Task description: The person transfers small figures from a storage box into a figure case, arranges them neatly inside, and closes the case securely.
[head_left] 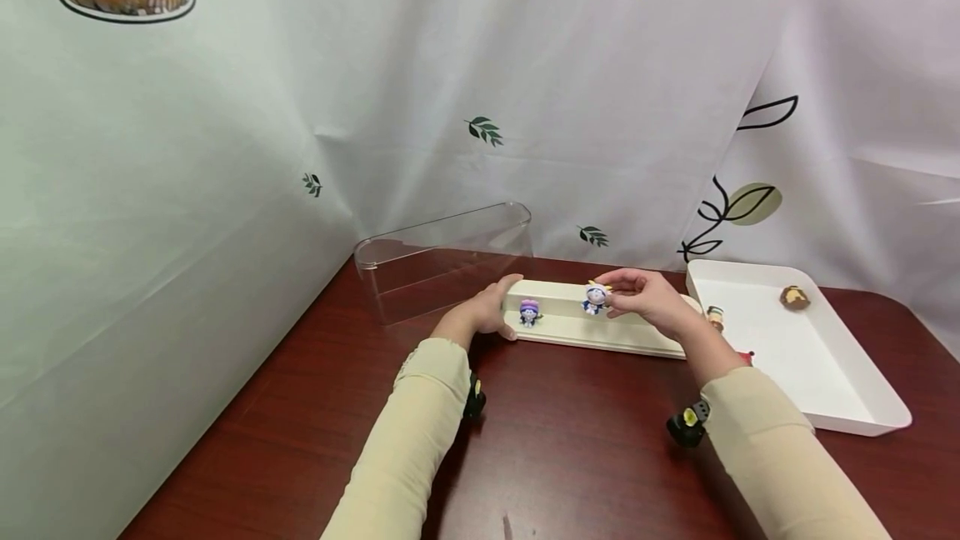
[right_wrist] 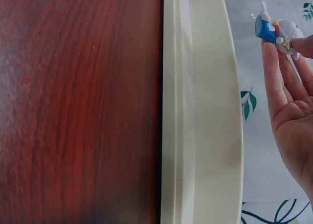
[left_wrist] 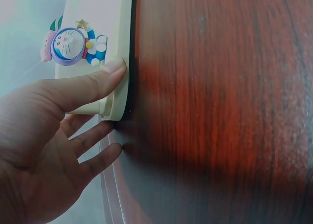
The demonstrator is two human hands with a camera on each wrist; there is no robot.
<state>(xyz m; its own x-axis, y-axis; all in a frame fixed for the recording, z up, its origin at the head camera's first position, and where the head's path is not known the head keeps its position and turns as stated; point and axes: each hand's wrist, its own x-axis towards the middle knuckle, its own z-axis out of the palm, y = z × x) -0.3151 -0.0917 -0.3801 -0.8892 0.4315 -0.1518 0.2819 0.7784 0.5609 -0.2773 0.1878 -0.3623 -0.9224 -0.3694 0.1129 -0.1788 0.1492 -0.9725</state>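
A long cream display stand [head_left: 592, 329] with a raised back lies on the table. My left hand [head_left: 489, 309] holds its left end, the thumb laid over the front edge and the other fingers around the end. Close by that thumb, a Doraemon figurine with a purple-and-pink hat [left_wrist: 71, 45] stands on the stand. My right hand [head_left: 639, 300] pinches a second Doraemon figurine [head_left: 596, 298] in a white hat with yellow points, between thumb and fingers. In the right wrist view, this figurine's blue base [right_wrist: 264, 28] shows above the stand's level.
A clear plastic cover [head_left: 442, 261] stands behind the stand's left end. On the right, a white tray [head_left: 802, 394] holds a brown figurine [head_left: 795, 298] and another small figurine [head_left: 716, 318]; something red [head_left: 746, 358] is partly hidden by my right forearm. A white curtain hangs behind the table.
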